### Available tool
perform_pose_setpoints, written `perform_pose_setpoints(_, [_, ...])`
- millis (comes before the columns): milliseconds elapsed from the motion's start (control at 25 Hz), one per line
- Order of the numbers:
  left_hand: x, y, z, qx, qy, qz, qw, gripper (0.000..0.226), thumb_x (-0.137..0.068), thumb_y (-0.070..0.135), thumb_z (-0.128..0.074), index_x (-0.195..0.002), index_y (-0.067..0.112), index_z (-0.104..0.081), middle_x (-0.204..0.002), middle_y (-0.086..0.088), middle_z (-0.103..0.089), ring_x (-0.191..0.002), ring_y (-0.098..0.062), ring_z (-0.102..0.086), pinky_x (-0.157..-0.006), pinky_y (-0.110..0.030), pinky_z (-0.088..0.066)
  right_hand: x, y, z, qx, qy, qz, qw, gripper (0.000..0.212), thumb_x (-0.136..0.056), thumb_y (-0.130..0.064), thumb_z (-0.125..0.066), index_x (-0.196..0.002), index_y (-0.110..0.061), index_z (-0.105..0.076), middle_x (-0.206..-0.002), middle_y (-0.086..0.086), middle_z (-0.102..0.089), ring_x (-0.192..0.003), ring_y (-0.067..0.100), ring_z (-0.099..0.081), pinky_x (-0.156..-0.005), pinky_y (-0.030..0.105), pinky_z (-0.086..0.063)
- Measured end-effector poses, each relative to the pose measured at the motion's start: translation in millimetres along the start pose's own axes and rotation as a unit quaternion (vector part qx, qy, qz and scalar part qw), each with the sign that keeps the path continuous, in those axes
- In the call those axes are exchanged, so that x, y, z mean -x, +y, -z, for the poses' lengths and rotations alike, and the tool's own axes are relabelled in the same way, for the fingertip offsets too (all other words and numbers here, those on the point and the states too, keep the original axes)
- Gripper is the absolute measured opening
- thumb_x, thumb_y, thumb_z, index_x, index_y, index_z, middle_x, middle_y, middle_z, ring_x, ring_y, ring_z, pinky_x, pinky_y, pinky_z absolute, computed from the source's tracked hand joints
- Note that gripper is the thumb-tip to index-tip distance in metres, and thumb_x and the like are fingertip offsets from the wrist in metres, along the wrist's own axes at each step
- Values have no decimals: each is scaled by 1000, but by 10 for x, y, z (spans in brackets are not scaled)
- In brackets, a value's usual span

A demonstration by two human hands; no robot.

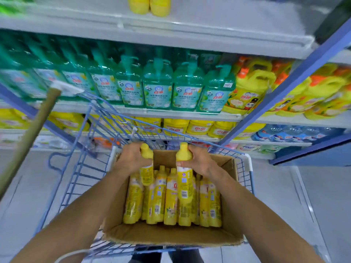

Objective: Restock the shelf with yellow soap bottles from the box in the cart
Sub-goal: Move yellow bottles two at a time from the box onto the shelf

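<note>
An open cardboard box (pixel 171 236) sits in a blue wire cart (pixel 79 179) and holds several yellow soap bottles (pixel 157 196) lying in a row. My left hand (pixel 129 158) grips one yellow bottle (pixel 146 175) by its neck, lifted above the box. My right hand (pixel 199 160) grips a second yellow bottle (pixel 184 179) near its cap, also raised over the box. Two yellow bottles (pixel 149 5) stand on the top shelf (pixel 171 33), which is otherwise mostly bare.
Green pump bottles (pixel 157 86) fill the middle shelf, with yellow jugs (pixel 248 86) to their right. Lower shelves carry yellow bottles (pixel 199 128). A wooden pole (pixel 30 137) leans at the left. A blue shelf upright (pixel 284 86) runs diagonally on the right.
</note>
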State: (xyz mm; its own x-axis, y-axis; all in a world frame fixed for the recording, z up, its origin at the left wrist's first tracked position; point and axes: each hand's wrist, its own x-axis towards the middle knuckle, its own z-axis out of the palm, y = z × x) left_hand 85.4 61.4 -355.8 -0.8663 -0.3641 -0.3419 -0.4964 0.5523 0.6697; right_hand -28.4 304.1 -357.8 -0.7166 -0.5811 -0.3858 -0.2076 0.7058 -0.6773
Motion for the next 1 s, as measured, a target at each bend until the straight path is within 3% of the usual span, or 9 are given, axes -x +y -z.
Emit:
perform_pose_setpoints(120, [50,498,534,0,7,-59,998,38,-55,41,-79,-75,14,-61,-71,-8,-63,-71,-30,-62,-58,-43,-43,-21,-550,377,-2,15,60,998,38,-76,-32,-89,-87,-21,-54,-82,-5,-57,-75,11,-52,-63,23,-40])
perform_pose_setpoints(240, [138,991,1089,17,71,-116,991,59,-52,48,-75,-94,7,-67,-84,-17,-67,-76,-34,-64,-65,-50,-52,3,-1064,814,-18,29,116,993,36,-81,-25,-86,-99,-18,-55,-86,-17,-55,-77,4,-54,-59,8,-41])
perform_pose_setpoints(320, [238,1397,1412,8,125,-148,981,62,-51,46,-74,-100,10,-69,-86,-12,-69,-79,-28,-65,-70,-46,-54,0,-1357,1090,-30,60,160,985,39,-80,-28,-87,-104,-14,-60,-91,-10,-63,-81,7,-59,-63,12,-46])
perform_pose_setpoints(440, [368,1937,1822,-7,184,-191,964,62,-50,44,-74,-105,16,-71,-88,-5,-72,-84,-26,-67,-76,-36,-55,7,-1782,1497,-28,115,213,970,46,-73,-36,-91,-101,-10,-65,-93,5,-70,-79,13,-57,-72,37,-52])
perform_pose_setpoints(600, [420,2479,2309,45,235,-240,941,48,-58,27,-84,-104,22,-71,-88,3,-74,-81,-13,-68,-73,-30,-56,74,-2378,2050,-61,132,283,948,42,-72,-31,-91,-105,-20,-68,-93,-8,-73,-76,2,-63,-72,22,-55])
perform_pose_setpoints(680, [383,2679,2545,76,252,-260,929,41,-64,18,-87,-101,26,-71,-89,13,-75,-80,-1,-68,-76,-27,-57,76,-2657,2285,-86,138,304,939,46,-74,-25,-91,-113,-19,-69,-99,-8,-75,-81,0,-69,-74,20,-57])
perform_pose_setpoints(760, [332,2842,2789,86,279,-272,917,35,-65,19,-87,-96,26,-72,-88,14,-75,-81,-1,-69,-79,-30,-58,63,-2912,2474,-94,159,323,928,45,-75,-21,-90,-115,-15,-70,-97,-7,-75,-78,-3,-69,-70,17,-55])
perform_pose_setpoints(1000, [127,3218,3521,75,314,-323,890,36,-61,31,-84,-93,18,-74,-87,5,-76,-85,-13,-72,-82,-38,-60,-120,-3582,2855,-133,245,350,894,42,-76,-24,-89,-111,-14,-68,-90,-1,-74,-77,13,-71,-72,35,-62])
